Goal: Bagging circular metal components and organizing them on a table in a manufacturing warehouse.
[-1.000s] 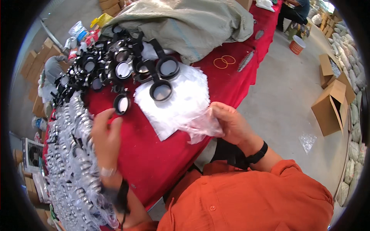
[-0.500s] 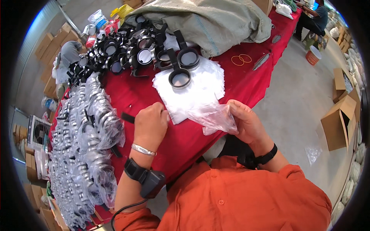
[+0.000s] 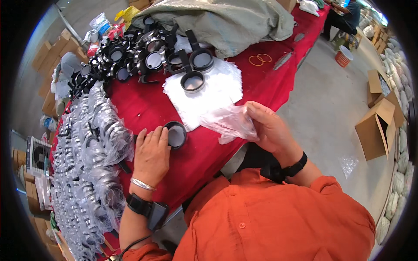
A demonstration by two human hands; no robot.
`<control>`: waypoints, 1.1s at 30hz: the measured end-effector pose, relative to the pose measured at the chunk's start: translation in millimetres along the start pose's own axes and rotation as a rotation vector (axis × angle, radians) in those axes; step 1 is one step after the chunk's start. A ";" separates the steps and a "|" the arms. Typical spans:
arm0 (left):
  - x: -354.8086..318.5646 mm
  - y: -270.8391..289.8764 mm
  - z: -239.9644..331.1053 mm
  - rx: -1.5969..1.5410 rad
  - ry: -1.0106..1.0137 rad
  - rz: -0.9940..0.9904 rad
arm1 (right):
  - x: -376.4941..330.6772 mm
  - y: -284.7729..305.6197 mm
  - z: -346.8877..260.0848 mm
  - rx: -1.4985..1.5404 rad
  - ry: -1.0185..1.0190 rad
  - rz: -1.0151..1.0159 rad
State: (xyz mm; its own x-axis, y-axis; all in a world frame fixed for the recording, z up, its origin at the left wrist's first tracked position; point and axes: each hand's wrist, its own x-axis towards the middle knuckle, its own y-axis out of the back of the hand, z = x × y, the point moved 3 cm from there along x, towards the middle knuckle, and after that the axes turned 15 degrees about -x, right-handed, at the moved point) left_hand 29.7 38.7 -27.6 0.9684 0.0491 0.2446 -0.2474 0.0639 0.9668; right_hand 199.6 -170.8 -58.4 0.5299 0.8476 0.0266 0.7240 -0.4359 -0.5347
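Note:
My left hand (image 3: 151,154) rests on the red tablecloth (image 3: 143,108), its fingers closed around a black round magnifier (image 3: 176,134) with a glass lens. My right hand (image 3: 271,128) pinches a small clear plastic bag (image 3: 228,123) just right of that magnifier, above the table's near edge. A stack of flat clear bags (image 3: 209,93) lies behind both hands, with another black magnifier (image 3: 192,81) lying on top of it.
A heap of loose black magnifiers (image 3: 130,58) fills the far left. Several bagged magnifiers (image 3: 87,174) are piled along the left. A grey-green sack (image 3: 217,21) lies at the back. Two rubber bands (image 3: 260,58) sit nearby. Open cardboard boxes (image 3: 376,126) stand on the floor at right.
My left hand has brought a black magnifier from the far pile down to the table in front of me. My right hand stays on the plastic bag.

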 end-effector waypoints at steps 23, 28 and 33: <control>-12.8 9.8 55.9 -2.301 0.491 0.242 | 1.4 -28.1 15.0 -0.008 -0.109 0.046; -15.9 3.1 77.1 -2.390 0.373 0.265 | -0.9 -40.7 18.9 -0.052 -0.096 0.035; -14.8 -2.8 74.3 -1.419 0.109 0.389 | -2.2 -40.8 18.8 -0.022 -0.082 -0.016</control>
State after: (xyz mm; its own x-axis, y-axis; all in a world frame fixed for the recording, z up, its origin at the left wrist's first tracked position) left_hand 18.5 -36.2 -28.4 0.8441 0.3604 0.3971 -0.3713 0.9270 -0.0523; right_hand 160.6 -149.2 -52.5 0.4808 0.8761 -0.0351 0.7420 -0.4279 -0.5160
